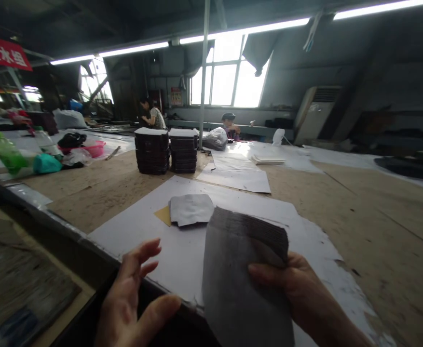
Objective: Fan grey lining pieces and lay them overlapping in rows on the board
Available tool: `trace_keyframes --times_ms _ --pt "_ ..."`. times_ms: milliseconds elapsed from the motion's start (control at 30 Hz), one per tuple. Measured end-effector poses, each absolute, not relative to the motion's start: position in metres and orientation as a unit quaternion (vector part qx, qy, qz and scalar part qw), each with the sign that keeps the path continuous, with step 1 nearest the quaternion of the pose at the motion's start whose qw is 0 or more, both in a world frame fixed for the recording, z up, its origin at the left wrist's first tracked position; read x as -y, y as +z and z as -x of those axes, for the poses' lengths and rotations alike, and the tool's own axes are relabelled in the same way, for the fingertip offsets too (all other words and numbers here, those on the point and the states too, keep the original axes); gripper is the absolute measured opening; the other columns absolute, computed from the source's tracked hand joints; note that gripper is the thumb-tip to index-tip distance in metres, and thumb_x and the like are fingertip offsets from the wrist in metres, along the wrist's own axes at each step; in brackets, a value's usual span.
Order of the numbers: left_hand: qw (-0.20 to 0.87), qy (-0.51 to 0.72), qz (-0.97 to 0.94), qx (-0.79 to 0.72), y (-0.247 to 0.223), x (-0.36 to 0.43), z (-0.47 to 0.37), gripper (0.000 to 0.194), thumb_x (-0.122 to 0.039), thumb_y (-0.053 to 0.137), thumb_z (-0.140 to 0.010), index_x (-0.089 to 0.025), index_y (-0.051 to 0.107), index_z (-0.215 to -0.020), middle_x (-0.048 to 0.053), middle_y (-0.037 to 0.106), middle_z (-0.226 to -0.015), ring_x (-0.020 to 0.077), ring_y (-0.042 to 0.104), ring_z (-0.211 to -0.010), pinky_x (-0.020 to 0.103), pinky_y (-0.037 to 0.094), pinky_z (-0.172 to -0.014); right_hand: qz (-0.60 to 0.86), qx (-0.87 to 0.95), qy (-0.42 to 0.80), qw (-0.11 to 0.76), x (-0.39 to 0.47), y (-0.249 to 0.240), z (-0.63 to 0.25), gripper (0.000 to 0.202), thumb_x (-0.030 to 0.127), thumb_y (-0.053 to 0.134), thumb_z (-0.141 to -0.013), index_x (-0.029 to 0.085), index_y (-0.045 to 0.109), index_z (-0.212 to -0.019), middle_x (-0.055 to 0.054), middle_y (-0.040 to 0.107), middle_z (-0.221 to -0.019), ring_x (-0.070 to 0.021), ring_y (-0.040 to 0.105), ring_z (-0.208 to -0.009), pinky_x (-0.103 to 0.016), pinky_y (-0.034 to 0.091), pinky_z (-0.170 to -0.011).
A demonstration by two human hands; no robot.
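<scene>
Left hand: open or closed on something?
Open: the left hand has thumb and fingers spread apart, nothing seen between them. The gray stack is in the right hand.

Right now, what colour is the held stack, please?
The held stack looks grey in the head view.

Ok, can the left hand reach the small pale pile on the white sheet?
Probably yes: the left hand is open and empty, with only white sheet showing between it and the pale pile. The grey stack in the right hand is right of that path.
</scene>
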State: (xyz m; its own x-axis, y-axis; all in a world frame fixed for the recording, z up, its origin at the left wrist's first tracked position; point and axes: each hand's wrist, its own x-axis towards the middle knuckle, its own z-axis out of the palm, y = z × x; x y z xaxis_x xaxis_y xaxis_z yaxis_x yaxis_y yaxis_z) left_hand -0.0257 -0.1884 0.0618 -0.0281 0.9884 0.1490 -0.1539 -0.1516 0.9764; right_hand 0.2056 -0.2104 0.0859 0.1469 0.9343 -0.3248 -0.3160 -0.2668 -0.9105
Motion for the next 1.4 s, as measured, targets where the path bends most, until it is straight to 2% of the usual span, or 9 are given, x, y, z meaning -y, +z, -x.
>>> trace_keyframes --times_ms 133,333,533,633,767,900,1067,1233,1400 --pt "0.641 0.493 -0.473 -0.350 0.046 0.143 -0.014 0.079 -0.032 0.074 -0.049 -0.016 0.046 -0.121 0.013 0.050 -0.127 0.0333 0.038 -0.122 0.042 0.032 -0.098 0.481 0.274 0.623 0.553 0.211 0.074 -0.212 0.028 0.020 0.077 -0.041 0.013 0.069 -0.067 -0.007 0.068 -0.061 -0.0210 0.062 -0.050 -0.029 0.049 -0.050" --pt "0.856 0.280 -0.396 -0.180 0.048 0.129 -0.041 0.046 -0.024 0.068 -0.053 -0.011 0.064 -0.097 0.012 0.068 -0.090 0.0328 0.062 -0.086 0.041 0.047 -0.076 0.405 0.329 0.640 0.563 0.204 0.067 -0.233 0.036 0.017 0.074 -0.044 0.012 0.070 -0.079 -0.008 0.070 -0.070 -0.0244 0.065 -0.062 -0.033 0.052 -0.058" --pt "0.682 0.372 -0.539 -0.325 0.055 0.124 -0.063 0.027 -0.031 0.073 -0.059 -0.012 0.067 -0.079 0.006 0.069 -0.072 0.0224 0.062 -0.066 0.030 0.049 -0.061 0.462 0.322 0.558 0.609 0.192 0.060 -0.250 0.027 0.012 0.072 -0.051 0.012 0.068 -0.078 -0.006 0.070 -0.070 -0.0198 0.064 -0.056 -0.030 0.051 -0.055" --pt "0.596 0.397 -0.591 -0.371 0.055 0.116 -0.076 0.026 -0.032 0.072 -0.061 -0.013 0.067 -0.077 0.003 0.068 -0.068 0.0195 0.061 -0.063 0.025 0.047 -0.056 0.458 0.317 0.524 0.644 0.187 0.052 -0.254 0.023 0.027 0.070 -0.063 0.014 0.067 -0.081 -0.006 0.070 -0.074 -0.0194 0.065 -0.064 -0.030 0.051 -0.062" --pt "0.700 0.342 -0.537 -0.324 0.049 0.101 -0.088 0.028 -0.030 0.072 -0.061 -0.012 0.066 -0.082 0.005 0.069 -0.071 0.0195 0.062 -0.062 0.028 0.049 -0.058 0.513 0.406 0.397 0.644 0.185 0.044 -0.266 0.043 0.049 0.046 -0.081 0.013 0.065 -0.093 -0.009 0.070 -0.080 -0.0220 0.065 -0.071 -0.035 0.052 -0.066" --pt "0.796 0.246 -0.486 -0.265 0.041 0.089 -0.101 0.028 -0.027 0.070 -0.065 -0.009 0.066 -0.087 0.010 0.069 -0.078 0.0189 0.063 -0.068 0.028 0.049 -0.065 0.588 0.461 0.199 0.633 0.188 0.037 -0.280 0.033 0.036 0.063 -0.068 0.018 0.067 -0.095 -0.007 0.069 -0.088 -0.0251 0.063 -0.086 -0.039 0.047 -0.082" --pt "0.761 0.259 -0.545 -0.238 0.042 0.092 -0.122 0.034 -0.027 0.070 -0.065 -0.009 0.063 -0.093 0.010 0.069 -0.081 0.0216 0.064 -0.071 0.029 0.050 -0.065 0.636 0.449 0.066 0.624 0.190 0.035 -0.286 0.027 0.031 0.061 -0.067 0.020 0.068 -0.090 -0.009 0.068 -0.095 -0.0267 0.059 -0.094 -0.040 0.040 -0.091" --pt "0.708 0.318 -0.567 -0.274 0.034 0.095 -0.135 0.037 -0.025 0.074 -0.059 -0.013 0.061 -0.091 0.005 0.069 -0.077 0.0225 0.064 -0.067 0.033 0.052 -0.061 0.657 0.416 0.089 0.622 0.188 0.041 -0.287 0.023 0.033 0.061 -0.067 0.022 0.067 -0.086 -0.007 0.067 -0.093 -0.0256 0.057 -0.095 -0.039 0.038 -0.092" --pt "0.739 0.309 -0.513 -0.309 0.026 0.087 -0.131 0.034 -0.015 0.074 -0.052 -0.013 0.062 -0.084 0.005 0.069 -0.070 0.0218 0.063 -0.059 0.033 0.051 -0.057 0.618 0.354 0.312 0.629 0.186 0.046 -0.293 0.029 0.035 0.060 -0.066 0.014 0.063 -0.086 -0.009 0.068 -0.079 -0.0248 0.063 -0.073 -0.038 0.050 -0.070"
